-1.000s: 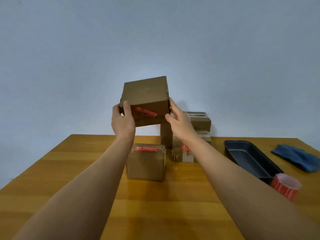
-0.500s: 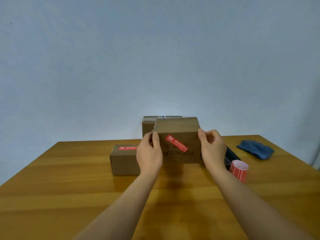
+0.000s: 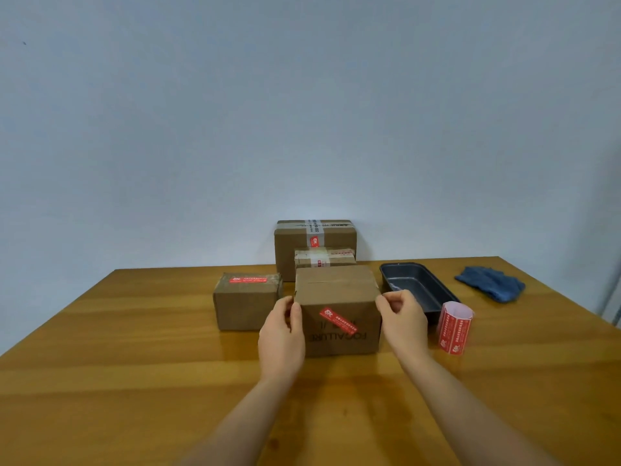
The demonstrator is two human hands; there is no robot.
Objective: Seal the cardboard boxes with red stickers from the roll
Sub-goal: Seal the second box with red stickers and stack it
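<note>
Your left hand (image 3: pixel 281 334) grips the near box (image 3: pixel 337 312) at its left edge — your right hand (image 3: pixel 402 319), fingers curled, holds its right edge on the table (image 3: pixel 134 381).

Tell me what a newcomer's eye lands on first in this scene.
First, the cardboard box at the table's centre, a red sticker slanted across its near face, held between the left hand and the right hand. Next, the red sticker roll standing upright to its right, in front of a dark baking tin. Three more stickered boxes sit behind and to the left.
</note>
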